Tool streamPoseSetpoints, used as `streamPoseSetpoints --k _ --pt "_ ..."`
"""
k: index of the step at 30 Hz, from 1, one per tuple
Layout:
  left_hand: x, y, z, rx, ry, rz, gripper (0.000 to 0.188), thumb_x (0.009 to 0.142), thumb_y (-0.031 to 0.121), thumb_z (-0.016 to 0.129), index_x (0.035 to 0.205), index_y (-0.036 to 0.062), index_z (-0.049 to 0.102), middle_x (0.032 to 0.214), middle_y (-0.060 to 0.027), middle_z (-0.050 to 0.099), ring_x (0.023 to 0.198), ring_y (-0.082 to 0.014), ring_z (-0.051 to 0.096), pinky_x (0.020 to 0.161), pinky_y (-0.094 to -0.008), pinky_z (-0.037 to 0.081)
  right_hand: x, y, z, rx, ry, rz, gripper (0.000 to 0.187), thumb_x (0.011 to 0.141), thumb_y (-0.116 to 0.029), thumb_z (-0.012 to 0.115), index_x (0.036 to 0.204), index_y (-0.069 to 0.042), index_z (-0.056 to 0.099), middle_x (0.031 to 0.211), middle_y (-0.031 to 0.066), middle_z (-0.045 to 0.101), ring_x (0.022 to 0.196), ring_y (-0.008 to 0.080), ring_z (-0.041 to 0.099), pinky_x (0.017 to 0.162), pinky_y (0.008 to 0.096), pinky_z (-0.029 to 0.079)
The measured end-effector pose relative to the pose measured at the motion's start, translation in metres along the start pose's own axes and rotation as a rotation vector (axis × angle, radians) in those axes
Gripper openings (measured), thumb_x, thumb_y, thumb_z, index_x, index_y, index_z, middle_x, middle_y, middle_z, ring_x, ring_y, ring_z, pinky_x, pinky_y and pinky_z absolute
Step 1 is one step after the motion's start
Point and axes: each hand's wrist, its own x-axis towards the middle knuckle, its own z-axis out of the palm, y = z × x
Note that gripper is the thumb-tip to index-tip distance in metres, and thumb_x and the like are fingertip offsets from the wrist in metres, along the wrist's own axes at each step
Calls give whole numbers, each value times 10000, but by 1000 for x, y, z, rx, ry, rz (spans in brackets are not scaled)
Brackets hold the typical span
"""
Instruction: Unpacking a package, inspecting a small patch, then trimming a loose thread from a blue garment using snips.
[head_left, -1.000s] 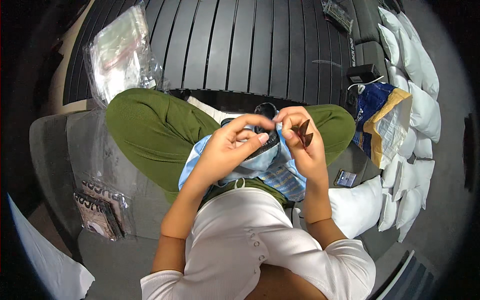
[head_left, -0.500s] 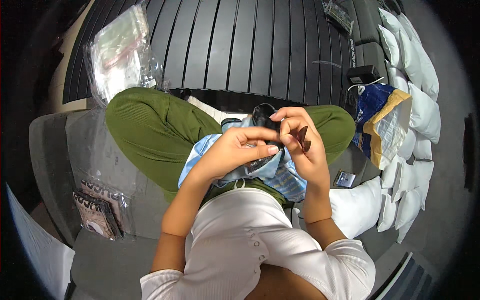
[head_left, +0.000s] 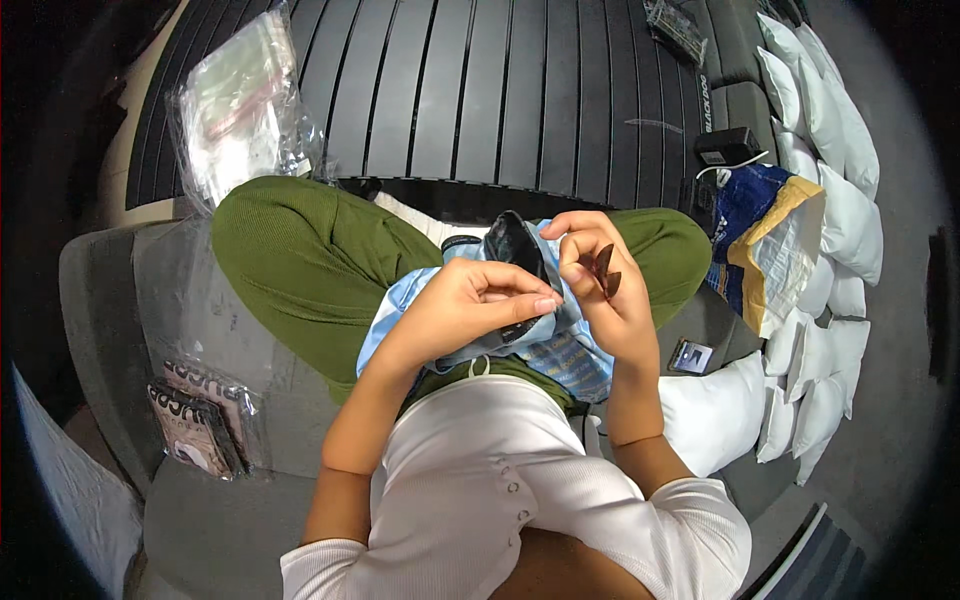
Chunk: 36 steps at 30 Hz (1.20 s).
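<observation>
Across my lap lies a light blue cloth item (head_left: 560,362), bunched up, with a glossy black part (head_left: 513,243) standing up from it. My left hand (head_left: 482,300) is closed, thumb and forefinger pinched at the edge of the black part; the exact bit between the fingertips is too small to make out. Just right of it, my right hand (head_left: 603,285) has its fingers curled, with a small dark red two-pronged piece (head_left: 607,272) tucked in them, its tips sticking out to the right. The fingers hide the rest of that piece.
Ahead is a black slatted table (head_left: 450,100) with clear plastic bags (head_left: 245,120) at its left. A blue and yellow sack (head_left: 755,235), a black adapter (head_left: 728,148) and white pillows (head_left: 715,415) lie on the right. Packaged items (head_left: 195,425) rest on the grey sofa at left.
The glossy black part has tipped left and now stands up more openly between my hands. My left forefinger has drawn back from the right fingers into a pinch. My right hand has barely moved.
</observation>
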Motion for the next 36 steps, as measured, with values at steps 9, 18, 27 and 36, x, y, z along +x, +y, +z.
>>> streamPoseSetpoints --k 9,18,27,36 --pt "-4 6 -2 -36 -47 2 152 767 81 651 884 -17 656 766 -19 639 616 -5 498 532 -143 376 0 4 0 160 22 199 145 877 -135 473 895 7 492 1015 66 474 482 -12 331 431 132 280" --pt "0 -4 -2 42 -19 -33 131 774 61 640 873 -24 639 782 -36 638 669 -33 549 612 -159 435 1 2 -7 132 70 106 114 862 -107 479 842 4 494 1026 92 472 530 -3 358 445 133 293" --pt "2 -4 -4 -15 47 -10 97 769 37 636 844 -24 625 794 -24 618 727 -48 550 657 -163 442 -9 10 -18 385 97 183 200 731 -95 659 819 -27 492 805 -3 473 666 24 389 579 141 308" --pt "10 -14 -15 647 480 500 95 719 52 671 809 25 658 916 -85 548 843 -124 544 717 -222 441 -17 18 -21 143 11 323 232 730 -162 654 807 -15 493 812 36 467 702 76 427 604 180 334"
